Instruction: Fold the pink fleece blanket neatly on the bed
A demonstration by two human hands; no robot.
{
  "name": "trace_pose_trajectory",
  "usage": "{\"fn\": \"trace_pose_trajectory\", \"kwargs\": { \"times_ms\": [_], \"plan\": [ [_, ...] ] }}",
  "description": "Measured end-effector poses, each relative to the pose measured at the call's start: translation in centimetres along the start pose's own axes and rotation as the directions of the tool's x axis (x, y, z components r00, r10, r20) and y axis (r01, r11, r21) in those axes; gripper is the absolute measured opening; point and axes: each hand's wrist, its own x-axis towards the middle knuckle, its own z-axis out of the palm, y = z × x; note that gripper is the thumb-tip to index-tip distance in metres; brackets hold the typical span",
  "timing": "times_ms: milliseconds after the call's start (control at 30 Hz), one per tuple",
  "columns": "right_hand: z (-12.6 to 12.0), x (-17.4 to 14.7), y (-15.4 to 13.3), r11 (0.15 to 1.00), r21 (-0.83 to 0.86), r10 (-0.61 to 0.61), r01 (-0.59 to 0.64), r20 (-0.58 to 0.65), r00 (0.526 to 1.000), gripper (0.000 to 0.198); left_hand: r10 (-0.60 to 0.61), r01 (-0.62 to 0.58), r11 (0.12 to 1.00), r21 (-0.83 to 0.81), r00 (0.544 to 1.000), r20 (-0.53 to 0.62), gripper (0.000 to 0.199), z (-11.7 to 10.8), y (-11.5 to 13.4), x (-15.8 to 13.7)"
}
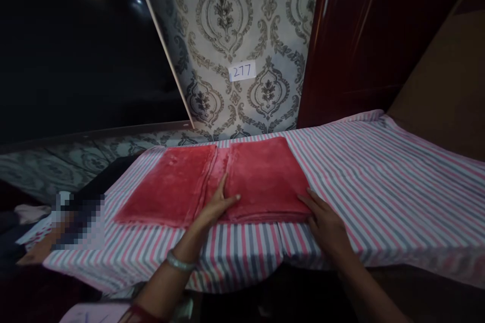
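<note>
A red plush blanket (269, 176) lies folded on a striped cloth, in two thick sections with a narrow strip between them. My left hand (217, 203) rests at the inner edge of the right section. Its thumb and index finger are spread, the thumb on the fabric and the index finger along the gap. At the outer right edge of that section is my right hand (326, 219), its fingers stretched over the corner. Both hands touch the blanket without gripping it. The left section (168, 184) lies flat, untouched by either hand.
The striped cloth (364, 176) covers the table and hangs over its front edge. Behind stand a large dark screen (83, 50), patterned wallpaper with a "277" label (242, 70), and a dark red panel (348, 35). A person (41, 247), partly blurred out, is at the left.
</note>
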Motion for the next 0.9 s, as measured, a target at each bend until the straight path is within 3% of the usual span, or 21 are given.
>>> {"fn": "trace_pose_trajectory", "kwargs": {
  "times_ms": [100,300,533,733,900],
  "plan": [
    [-0.1,0.1,0.0,1.000,-0.006,-0.004,0.004,0.004,1.000,0.055,0.075,-0.080,0.994,0.070,0.994,0.074,0.097,0.1,-0.2,-2.3],
    [0.1,0.1,0.0,1.000,0.008,0.007,-0.007,-0.016,1.000,0.048,0.082,-0.102,0.981,0.164,0.989,0.123,0.088,-0.2,0.7,-2.4],
    [-0.2,0.7,-0.3,0.998,-0.020,-0.057,0.056,-0.068,0.996,0.049,0.035,-0.043,0.998,0.046,0.988,0.149,0.091,-0.8,0.3,-3.0],
    [0.1,0.9,-0.1,0.992,-0.011,-0.127,0.127,-0.043,0.991,0.048,0.082,-0.101,0.983,0.153,0.989,0.126,0.094,-0.5,-0.1,-3.1],
    [-0.6,1.0,-0.8,0.986,0.037,-0.159,0.165,-0.133,0.978,0.035,0.095,-0.107,0.983,0.148,0.992,0.085,0.096,-0.2,-0.7,-3.1]
  ]
}}
